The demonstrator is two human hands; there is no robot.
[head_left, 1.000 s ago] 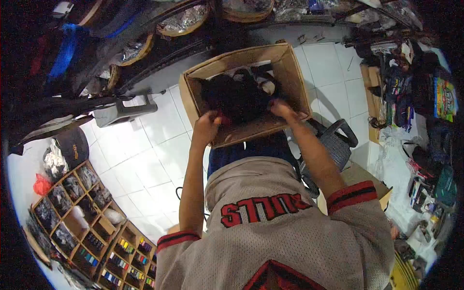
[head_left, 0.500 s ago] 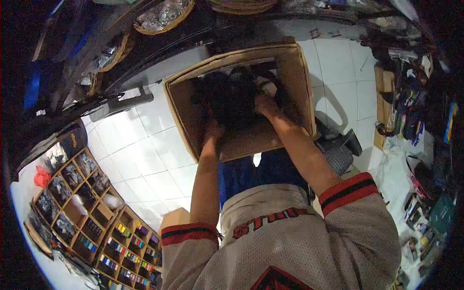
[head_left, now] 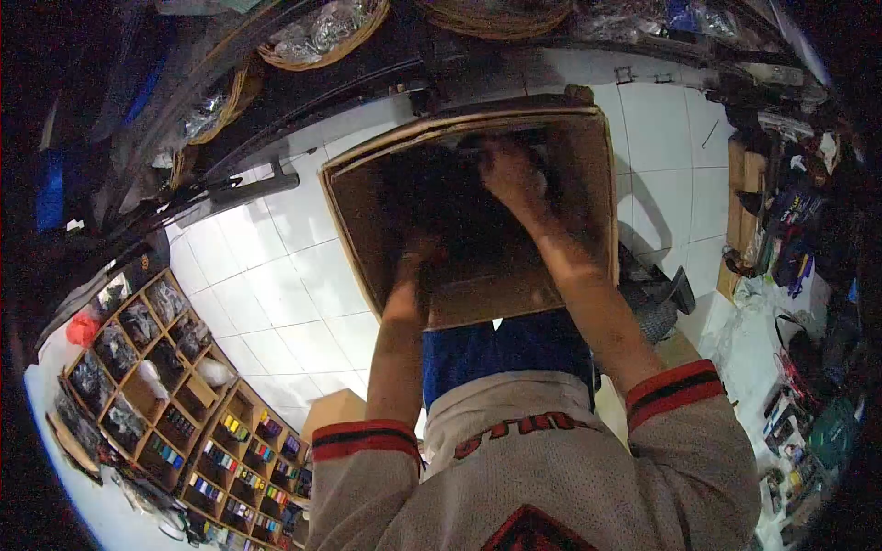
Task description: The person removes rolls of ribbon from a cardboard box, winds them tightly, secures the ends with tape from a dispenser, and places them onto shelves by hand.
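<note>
White tiled floor (head_left: 280, 285) spreads around me, with a wooden compartment shelf (head_left: 204, 378) at the near left. In the middle, just in front of me, is an open cardboard box (head_left: 590, 174), and a dark heap (head_left: 436, 188) lies inside it, too shadowed to make out. My right hand (head_left: 511, 165) is at the box's far side, fingers bent; my left hand (head_left: 423, 246) is nearer, at the heap's left. Whether either pinches anything, I cannot tell.
</note>
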